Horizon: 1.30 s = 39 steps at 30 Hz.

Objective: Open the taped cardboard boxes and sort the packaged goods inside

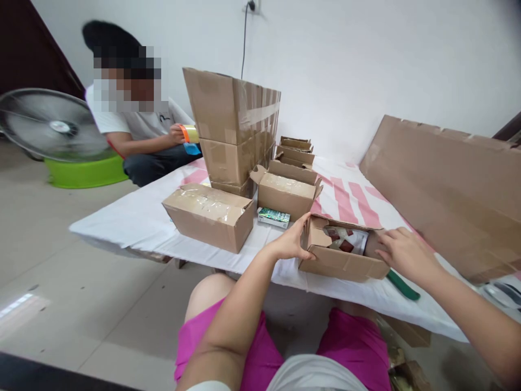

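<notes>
Cardboard sheet (443,184) leans at right; taped cartons (236,125) stack at upper centre. Lower centre stands a small open box (342,264), contents showing: left hand (291,243) pinches its left flap, right hand (402,252) rests spread against its right end.

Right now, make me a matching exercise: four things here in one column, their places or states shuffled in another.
1 open box
2 taped box
3 green-and-white packet
4 tape roll

A in the other person's hand
B lying flat among the boxes
C touched by left hand and right hand
D sealed, left on the table

Pairs: 1-C, 2-D, 3-B, 4-A
</notes>
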Motion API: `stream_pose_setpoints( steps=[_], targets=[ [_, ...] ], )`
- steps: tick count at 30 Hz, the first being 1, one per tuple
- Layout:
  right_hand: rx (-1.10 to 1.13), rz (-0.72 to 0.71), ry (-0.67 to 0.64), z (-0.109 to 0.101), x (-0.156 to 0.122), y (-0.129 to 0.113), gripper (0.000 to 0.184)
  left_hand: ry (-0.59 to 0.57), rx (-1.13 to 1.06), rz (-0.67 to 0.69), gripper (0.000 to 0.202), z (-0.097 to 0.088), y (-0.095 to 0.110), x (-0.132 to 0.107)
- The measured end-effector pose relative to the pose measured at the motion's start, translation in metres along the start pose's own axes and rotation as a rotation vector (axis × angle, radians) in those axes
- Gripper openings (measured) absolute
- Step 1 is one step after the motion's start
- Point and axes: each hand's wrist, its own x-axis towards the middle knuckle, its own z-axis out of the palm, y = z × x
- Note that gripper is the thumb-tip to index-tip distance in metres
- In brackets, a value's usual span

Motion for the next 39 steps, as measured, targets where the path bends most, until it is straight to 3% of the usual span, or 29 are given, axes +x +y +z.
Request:
stream_pose_setpoints(
  steps=[2, 7, 12, 15, 22, 28, 32, 36, 39],
  targets=[
    [0.075, -0.052, 0.088, -0.004, 0.002, -0.009, 0.021, 0.008, 0.002, -0.009, 0.130, 0.001, -0.002, 0.000],
    [0.283, -0.005, 0.129, -0.001, 0.016, -0.030, 0.038, 0.022, -0.019, -0.050, 0.123, 0.002, -0.005, 0.000],
    [0.329, 0.001, 0.002, 0.016, 0.035, -0.022, 0.046, 0.021, -0.023, -0.082, 0.116, 0.002, -0.004, -0.003],
    [0.300, 0.031, -0.010, 0.020, 0.041, -0.019, 0.050, 0.022, -0.033, -0.085, 0.118, 0.002, -0.004, -0.003],
    [0.379, -0.007, 0.024, 0.020, 0.039, -0.022, 0.021, 0.004, 0.006, -0.073, 0.126, 0.002, -0.006, -0.002],
    [0.636, -0.085, 0.152, 0.009, 0.027, -0.030, 0.020, -0.019, 0.028, -0.017, 0.134, 0.000, -0.007, -0.001],
    [0.733, 0.057, 0.336, -0.005, 0.013, -0.032, 0.022, -0.019, -0.005, -0.057, 0.133, 0.002, -0.005, 0.001],
    [0.779, 0.408, 0.596, -0.015, -0.004, -0.010, 0.023, -0.011, -0.050, -0.055, 0.132, 0.004, -0.002, 0.001],
    [0.743, 0.635, 0.791, -0.022, -0.018, 0.016, 0.028, 0.014, -0.122, -0.103, 0.133, -0.007, 0.000, -0.002]
  ],
)
